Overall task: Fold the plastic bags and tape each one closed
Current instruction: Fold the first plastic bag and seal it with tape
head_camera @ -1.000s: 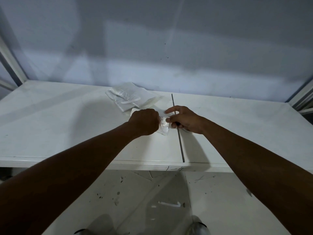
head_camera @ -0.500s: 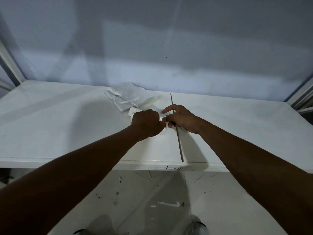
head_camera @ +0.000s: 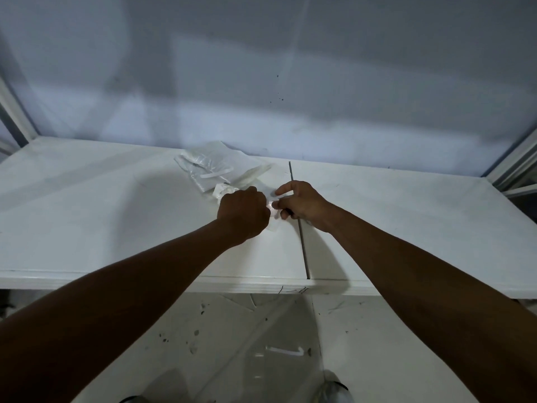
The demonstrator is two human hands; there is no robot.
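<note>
**Clear plastic: one folded bag, held two-handed at mid-worktop**

1. Worktop [head_camera: 116, 213] — white, two panels meeting at a dark seam [head_camera: 300, 237] that runs away from the person toward the wall [head_camera: 290, 82].
2. Pile of bags [head_camera: 215, 161] — clear, loosely stacked at the far side, just left of the seam. A white strip [head_camera: 216, 173] lies on top.
3. Folded bag [head_camera: 274, 225] — small, on the worktop just nearer than the pile and just left of the seam. Its long axis runs roughly left to right, with plastic showing on both sides of the left fist.
4. Left hand [head_camera: 242, 212] — curled into a fist over the bag's middle, gripping it. Its fingertips are hidden behind the knuckles.
5. Right hand [head_camera: 302, 203] — touching the bag's right end, over the seam.
6. Fingers [head_camera: 286, 187] — the right index is held straight, while thumb and remaining fingers pinch a glossy bit of plastic between the two hands. Whether that is tape or bag film cannot be told.

Judgement: sealing probably turns on that right end — it lies directly at the right fingers, so the right hand is the nearer one while the left pins the fold.
</note>
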